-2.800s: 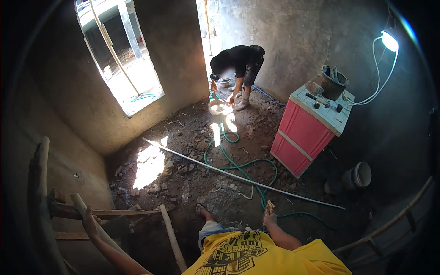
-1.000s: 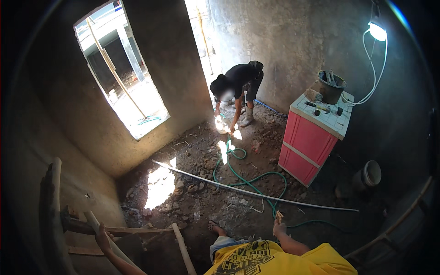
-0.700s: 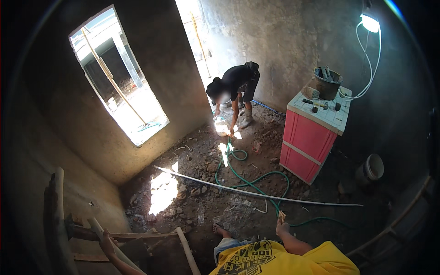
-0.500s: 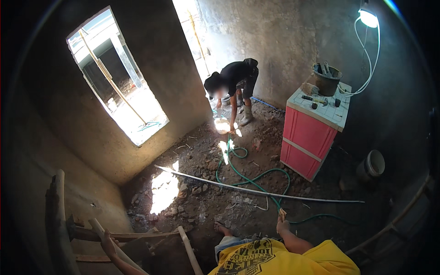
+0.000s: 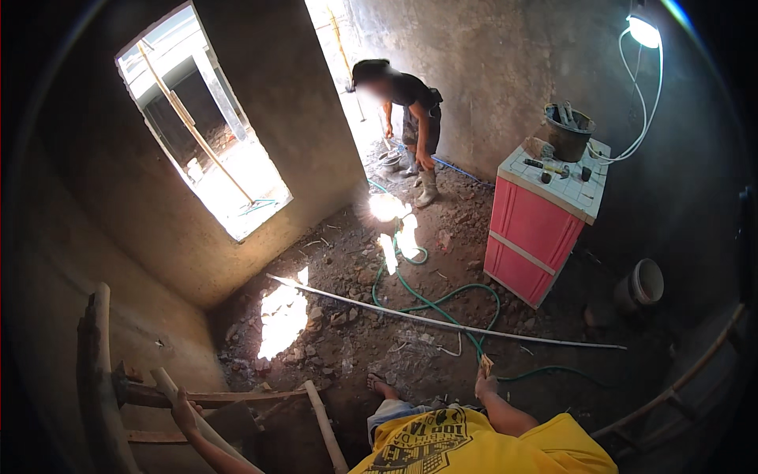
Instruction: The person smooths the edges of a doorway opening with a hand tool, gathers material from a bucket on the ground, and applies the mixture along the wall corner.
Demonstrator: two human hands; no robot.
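Note:
I look down from high up over my yellow shirt (image 5: 474,446). My left hand (image 5: 183,411) is closed around a rough wooden ladder rail (image 5: 170,391) at the lower left. My right hand (image 5: 485,385) is raised at my side, closed on a small tan object (image 5: 485,364) that sticks up from the fingers; what it is cannot be made out. My bare foot (image 5: 383,387) shows below, above the dirt floor.
A long white pipe (image 5: 442,320) and a green hose (image 5: 426,296) lie on the rubble floor. At right a pink cabinet (image 5: 533,237) carries a dark bucket (image 5: 568,134). A co-worker (image 5: 410,103) bends near the doorway. There is a window opening (image 5: 205,150), a lamp (image 5: 643,31) and a white bucket (image 5: 643,282).
The view has drifted slightly. The co-worker has shifted toward the doorway. My hands keep the same holds.

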